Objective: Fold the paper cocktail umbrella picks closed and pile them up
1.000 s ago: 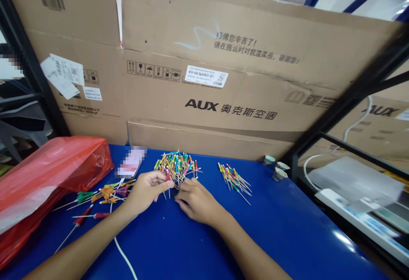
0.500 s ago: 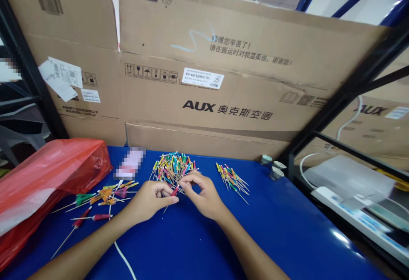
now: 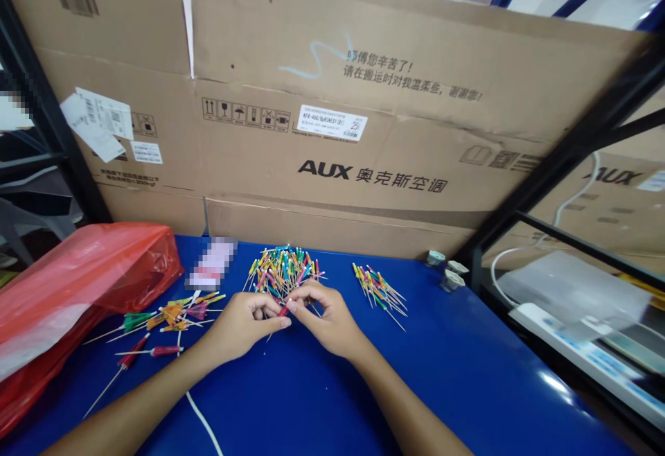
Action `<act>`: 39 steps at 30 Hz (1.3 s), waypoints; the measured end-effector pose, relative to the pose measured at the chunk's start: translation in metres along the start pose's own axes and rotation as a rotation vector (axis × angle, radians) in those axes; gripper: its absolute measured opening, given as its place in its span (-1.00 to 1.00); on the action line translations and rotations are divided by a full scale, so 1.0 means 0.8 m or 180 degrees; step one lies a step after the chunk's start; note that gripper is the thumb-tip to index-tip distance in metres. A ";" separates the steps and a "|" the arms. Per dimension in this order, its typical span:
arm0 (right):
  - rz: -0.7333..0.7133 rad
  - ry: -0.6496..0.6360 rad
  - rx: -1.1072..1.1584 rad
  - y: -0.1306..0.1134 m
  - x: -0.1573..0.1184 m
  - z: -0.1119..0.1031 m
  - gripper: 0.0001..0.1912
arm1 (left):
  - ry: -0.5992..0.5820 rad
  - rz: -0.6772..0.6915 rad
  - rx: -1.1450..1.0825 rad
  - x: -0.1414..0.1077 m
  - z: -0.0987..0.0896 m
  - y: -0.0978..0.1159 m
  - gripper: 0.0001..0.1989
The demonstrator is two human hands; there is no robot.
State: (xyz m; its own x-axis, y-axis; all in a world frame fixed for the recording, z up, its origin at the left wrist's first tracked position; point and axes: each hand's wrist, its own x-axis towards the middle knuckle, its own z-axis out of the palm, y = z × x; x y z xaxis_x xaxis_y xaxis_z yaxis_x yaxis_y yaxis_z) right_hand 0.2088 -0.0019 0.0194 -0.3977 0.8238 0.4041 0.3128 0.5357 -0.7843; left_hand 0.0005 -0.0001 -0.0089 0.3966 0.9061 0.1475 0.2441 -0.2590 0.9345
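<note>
A small red cocktail umbrella [image 3: 283, 310], folded on its thin wooden stick, is between my two hands. My left hand [image 3: 245, 326] pinches it between thumb and fingers, with the stick poking out below. My right hand [image 3: 330, 321] is closed in a pinch at the umbrella's upper end, and the fingertips of both hands nearly meet. Right behind my hands lies a heap of folded cocktail umbrellas [image 3: 283, 265] in many colours. A smaller bunch of folded umbrellas [image 3: 378, 290] is to the right. At the left, several partly opened umbrellas [image 3: 174, 315] and a few red ones [image 3: 165, 351] are scattered.
A red plastic bag [image 3: 129, 255] covers the left of the blue table [image 3: 322, 400]. A white cable [image 3: 202, 418] runs along the table by my left forearm. Small greenish pieces [image 3: 453, 280] stand near the right post. Behind rises a cardboard wall [image 3: 249, 172]; a power strip [image 3: 561, 355] lies at right.
My right fingertips have shifted slightly left along the red umbrella, closer to my left hand. The heaps lie as before, and the view has tilted a little.
</note>
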 end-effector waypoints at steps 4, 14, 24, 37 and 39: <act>0.0151 -0.0081 0.0266 0.005 0.000 0.010 -0.78 | 0.0067 0.0005 -0.0174 0.001 0.001 0.000 -0.75; 0.0564 0.0484 0.1114 0.014 0.007 0.005 -0.72 | -0.0286 -0.0076 -0.0581 0.001 0.001 0.007 -0.65; 0.0497 -0.0102 0.1131 0.011 0.003 0.014 -0.66 | 0.0018 -0.0134 -0.0562 0.000 0.003 0.008 -0.69; 0.0515 -0.0021 0.1197 0.016 0.005 0.011 -0.73 | 0.0037 -0.0032 -0.0433 -0.003 0.001 0.011 -0.71; 0.0517 -0.0161 0.1130 0.016 0.004 0.010 -0.73 | 0.0040 -0.0016 -0.0432 -0.003 0.001 0.012 -0.72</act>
State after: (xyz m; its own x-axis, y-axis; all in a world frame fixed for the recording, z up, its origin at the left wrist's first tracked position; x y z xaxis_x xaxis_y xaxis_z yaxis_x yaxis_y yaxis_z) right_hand 0.2045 0.0063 0.0065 -0.4123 0.8776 0.2446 0.0609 0.2944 -0.9537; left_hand 0.0024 -0.0051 -0.0006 0.3844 0.9116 0.1460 0.1236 -0.2075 0.9704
